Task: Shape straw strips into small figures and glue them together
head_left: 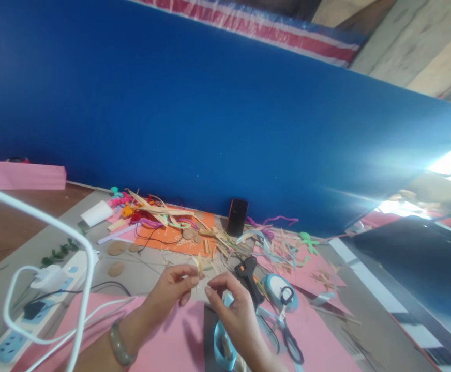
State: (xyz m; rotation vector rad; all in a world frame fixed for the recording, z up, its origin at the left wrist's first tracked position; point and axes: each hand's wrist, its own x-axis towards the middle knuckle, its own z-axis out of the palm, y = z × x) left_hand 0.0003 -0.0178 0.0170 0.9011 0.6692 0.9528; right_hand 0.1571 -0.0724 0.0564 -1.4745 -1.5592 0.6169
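Observation:
My left hand [173, 287], with a bracelet at the wrist, pinches a small pale dried strip [199, 263] between thumb and fingertips. Close beside it, my right hand [233, 305] has thumb and index finger curled together; anything between those tips is too small to make out. Both hands are raised over pink paper [175, 336]. A loop of light blue ribbon [218, 341] lies partly under my right hand. To the right of that hand are a black glue gun [251, 274], a blue and white ribbon roll [282, 291] and dark-handled scissors [292, 343].
A phone [236, 217] leans upright against the blue partition [210, 113]. Craft scraps [159, 212] cover orange paper [155, 240] at the back. On the left, a white cable [88, 279] arches over a power strip [10, 343]. Green leaves [64, 250] lie nearby.

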